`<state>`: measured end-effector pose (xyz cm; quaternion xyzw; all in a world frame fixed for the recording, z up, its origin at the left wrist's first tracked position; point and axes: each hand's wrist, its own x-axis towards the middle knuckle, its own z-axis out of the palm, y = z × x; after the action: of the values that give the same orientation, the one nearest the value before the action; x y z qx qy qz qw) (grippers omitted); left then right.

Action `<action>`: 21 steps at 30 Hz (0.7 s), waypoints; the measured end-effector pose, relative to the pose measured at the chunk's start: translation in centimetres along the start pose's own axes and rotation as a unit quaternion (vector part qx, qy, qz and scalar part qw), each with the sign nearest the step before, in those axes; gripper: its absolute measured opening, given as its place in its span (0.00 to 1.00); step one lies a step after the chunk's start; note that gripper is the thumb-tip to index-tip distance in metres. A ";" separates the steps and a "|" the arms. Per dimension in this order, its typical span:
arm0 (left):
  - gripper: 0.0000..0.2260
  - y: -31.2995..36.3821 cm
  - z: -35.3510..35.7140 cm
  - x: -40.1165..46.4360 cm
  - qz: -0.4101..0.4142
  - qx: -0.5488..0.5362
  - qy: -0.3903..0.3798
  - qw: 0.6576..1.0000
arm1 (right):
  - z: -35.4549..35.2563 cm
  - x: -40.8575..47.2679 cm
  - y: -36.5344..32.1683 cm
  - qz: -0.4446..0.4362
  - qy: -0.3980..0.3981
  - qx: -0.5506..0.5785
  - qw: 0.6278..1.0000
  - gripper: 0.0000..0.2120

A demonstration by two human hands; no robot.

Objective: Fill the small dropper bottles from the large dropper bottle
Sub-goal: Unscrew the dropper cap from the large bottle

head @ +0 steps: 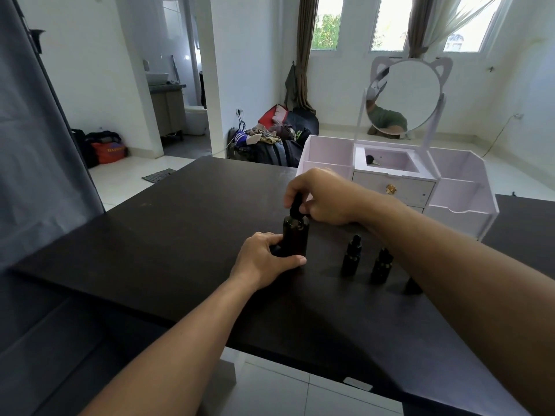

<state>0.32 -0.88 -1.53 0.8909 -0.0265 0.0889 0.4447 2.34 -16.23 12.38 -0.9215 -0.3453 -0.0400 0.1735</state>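
Note:
The large dark dropper bottle (295, 238) stands upright on the black table (168, 250). My left hand (264, 259) grips its body near the base. My right hand (322, 196) pinches the black dropper cap (296, 205) on top of it. Two small dark dropper bottles (352, 256) (381, 265) stand capped to the right, just in front of my right forearm. A third dark object (413, 286) sits partly hidden under that forearm; I cannot tell what it is.
A white vanity organiser (462, 205) with a round cat-ear mirror (404, 96) stands at the table's back right. A grey curtain (33, 151) hangs on the left. Bags and clothes (270, 139) lie on the floor beyond the table.

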 end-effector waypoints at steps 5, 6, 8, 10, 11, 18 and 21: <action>0.26 0.0 0.0 -0.1 0.003 -0.008 -0.002 1.000 | 0.1 0.1 -0.1 0.013 0.036 0.032 0.999 0.16; 0.26 0.0 0.0 -0.1 0.004 -0.007 -0.001 1.000 | 0.1 0.2 -0.1 0.024 0.051 0.018 0.998 0.12; 0.26 0.0 0.1 -0.1 0.000 -0.004 0.002 1.000 | 0.3 0.4 0.0 0.031 0.062 -0.034 0.997 0.10; 0.26 0.0 0.1 0.0 -0.002 -0.002 0.002 1.000 | 0.4 0.5 0.0 0.026 0.049 -0.056 0.997 0.09; 0.26 -0.1 0.1 0.0 -0.002 -0.002 0.001 1.000 | 0.4 0.5 0.0 0.020 0.041 -0.051 0.998 0.06; 0.26 -0.1 -0.1 -0.1 -0.001 0.002 -0.001 1.000 | 0.1 0.0 0.1 0.000 0.009 0.041 0.999 0.16; 0.26 -0.1 0.0 0.0 -0.003 0.003 -0.001 1.000 | 0.4 -0.2 0.3 -0.006 0.011 0.074 0.997 0.19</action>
<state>0.30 -0.79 -1.60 0.8925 -0.0241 0.0865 0.4421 2.36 -16.41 11.93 -0.9037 -0.3504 -0.0257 0.2448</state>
